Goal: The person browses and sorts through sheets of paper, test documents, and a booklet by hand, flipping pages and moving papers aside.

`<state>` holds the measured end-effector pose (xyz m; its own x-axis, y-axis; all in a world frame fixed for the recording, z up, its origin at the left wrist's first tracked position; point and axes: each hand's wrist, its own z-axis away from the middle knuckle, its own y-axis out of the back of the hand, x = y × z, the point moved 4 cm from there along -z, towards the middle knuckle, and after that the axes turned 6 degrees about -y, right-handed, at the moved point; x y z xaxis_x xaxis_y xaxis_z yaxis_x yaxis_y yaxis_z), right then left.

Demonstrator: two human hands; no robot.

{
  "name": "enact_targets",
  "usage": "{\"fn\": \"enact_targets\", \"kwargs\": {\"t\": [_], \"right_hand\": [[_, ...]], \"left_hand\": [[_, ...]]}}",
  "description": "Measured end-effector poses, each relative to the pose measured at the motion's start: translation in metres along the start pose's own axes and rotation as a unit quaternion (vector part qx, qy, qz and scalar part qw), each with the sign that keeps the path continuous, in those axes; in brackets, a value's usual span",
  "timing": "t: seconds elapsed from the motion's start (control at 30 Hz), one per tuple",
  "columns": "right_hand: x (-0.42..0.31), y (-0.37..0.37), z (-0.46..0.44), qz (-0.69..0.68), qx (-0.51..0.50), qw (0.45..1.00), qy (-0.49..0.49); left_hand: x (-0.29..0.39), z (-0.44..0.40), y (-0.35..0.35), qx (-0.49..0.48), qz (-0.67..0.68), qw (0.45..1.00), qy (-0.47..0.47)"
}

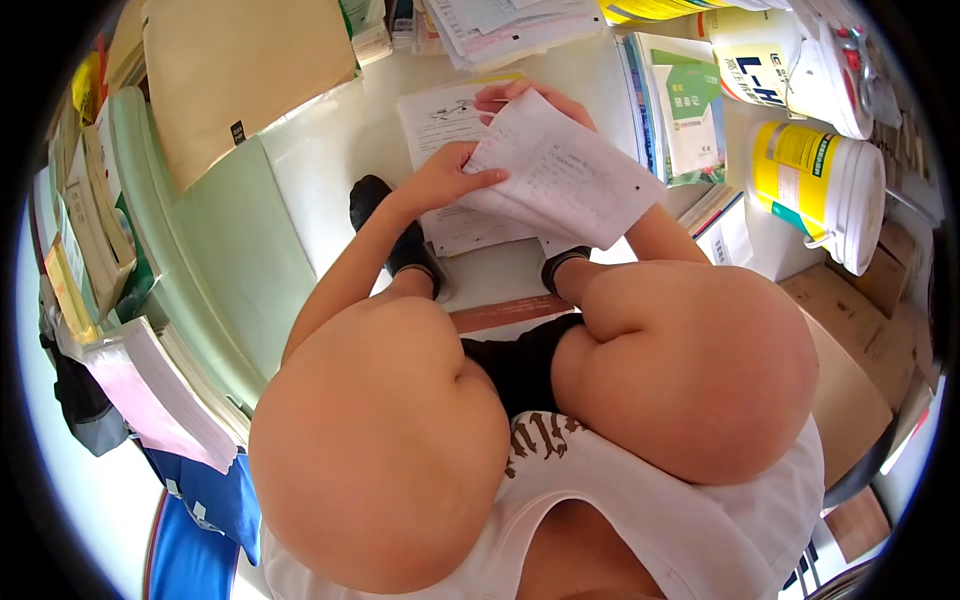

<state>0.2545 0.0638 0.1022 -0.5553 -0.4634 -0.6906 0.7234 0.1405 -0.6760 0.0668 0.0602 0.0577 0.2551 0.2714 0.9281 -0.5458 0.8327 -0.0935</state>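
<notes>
My left hand [446, 180] grips a few white sheets of paper [575, 170] at their left edge, thumb on top. Faint handwriting or print shows on the uppermost sheet, which is tilted. My right hand [545, 100] is at the far edge of these sheets, its forearm passing behind them; its fingers are curled and partly hidden by the paper. Below the hands, more printed papers [480, 232] lie on the white floor between my feet, one with a drawing on it.
At the left lie a large brown envelope [240, 70] and a pale green board [230, 240]. Stacked booklets [685, 110] stand at the right, near a yellow and white bucket [815, 185]. Another paper pile [515, 30] lies at the far side. Cardboard boxes [850, 340] are at the right.
</notes>
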Motion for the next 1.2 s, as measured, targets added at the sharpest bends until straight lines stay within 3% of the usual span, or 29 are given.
{"fn": "enact_targets", "kwargs": {"t": [0.03, 0.13, 0.2, 0.23, 0.3, 0.33, 0.4, 0.47, 0.5, 0.57, 0.6, 0.67, 0.73, 0.8, 0.83, 0.9, 1.03, 1.1, 1.13, 1.2], "right_hand": [[0.003, 0.014, 0.005, 0.000, -0.001, 1.000, -0.002], [0.025, 0.044, 0.020, -0.034, 0.020, 0.987, -0.158], [0.029, 0.052, 0.033, -0.201, 0.141, 0.961, -0.125], [0.037, 0.061, 0.034, -0.200, 0.140, 0.961, -0.127], [0.054, 0.085, 0.040, -0.031, 0.262, 0.950, -0.167], [0.059, 0.084, 0.041, -0.031, 0.263, 0.950, -0.168], [0.061, 0.076, 0.038, 0.249, 0.235, 0.933, -0.106], [0.071, 0.091, 0.033, 0.268, 0.251, 0.928, -0.069], [0.069, 0.092, 0.027, 0.284, 0.264, 0.921, -0.032], [0.067, 0.095, 0.019, 0.309, 0.282, 0.908, -0.019], [0.064, 0.098, 0.015, 0.334, 0.303, 0.892, -0.004], [0.070, 0.106, 0.004, 0.343, 0.313, 0.886, 0.006], [0.068, 0.098, -0.001, 0.352, 0.325, 0.878, 0.018], [0.063, 0.089, 0.002, 0.532, 0.362, 0.765, 0.013], [0.067, 0.093, 0.002, 0.532, 0.361, 0.766, 0.011], [0.076, 0.100, 0.007, 0.647, 0.362, 0.665, 0.083], [0.093, 0.120, 0.020, 0.629, 0.374, 0.681, 0.012], [0.093, 0.122, 0.026, 0.542, 0.394, 0.742, -0.008], [0.090, 0.116, 0.028, 0.542, 0.394, 0.742, -0.009], [0.087, 0.114, 0.034, 0.430, 0.415, 0.796, -0.097]], "left_hand": [[-0.006, 0.004, 0.001, 0.062, -0.008, 0.998, -0.011], [-0.030, 0.017, 0.006, 0.176, 0.016, 0.984, 0.010], [-0.060, 0.027, 0.012, 0.232, 0.047, 0.971, 0.042], [-0.074, 0.031, 0.016, 0.285, 0.024, 0.958, 0.034], [-0.085, 0.034, 0.018, 0.337, 0.002, 0.941, 0.026], [-0.084, 0.036, 0.017, 0.359, 0.017, 0.933, 0.035], [-0.078, 0.041, 0.019, 0.380, 0.031, 0.923, 0.045], [-0.063, 0.044, 0.024, 0.376, -0.217, 0.899, 0.064], [-0.064, 0.046, 0.026, 0.378, -0.216, 0.898, 0.065], [-0.048, 0.055, 0.030, 0.437, -0.456, 0.773, -0.062], [-0.054, 0.055, 0.031, 0.439, -0.456, 0.771, -0.061], [-0.084, 0.056, 0.033, 0.442, -0.206, 0.872, 0.033], [-0.086, 0.060, 0.031, 0.429, -0.190, 0.881, 0.057], [-0.087, 0.063, 0.030, 0.417, -0.172, 0.889, 0.082], [-0.084, 0.064, 0.032, 0.414, -0.166, 0.890, 0.090], [-0.083, 0.067, 0.032, 0.411, -0.161, 0.892, 0.100], [-0.082, 0.061, 0.029, 0.429, -0.084, 0.896, 0.075], [-0.086, 0.057, 0.031, 0.435, -0.052, 0.897, 0.055], [-0.093, 0.051, 0.033, 0.412, -0.041, 0.907, 0.072], [-0.093, 0.043, 0.036, 0.388, -0.029, 0.917, 0.088]]}}
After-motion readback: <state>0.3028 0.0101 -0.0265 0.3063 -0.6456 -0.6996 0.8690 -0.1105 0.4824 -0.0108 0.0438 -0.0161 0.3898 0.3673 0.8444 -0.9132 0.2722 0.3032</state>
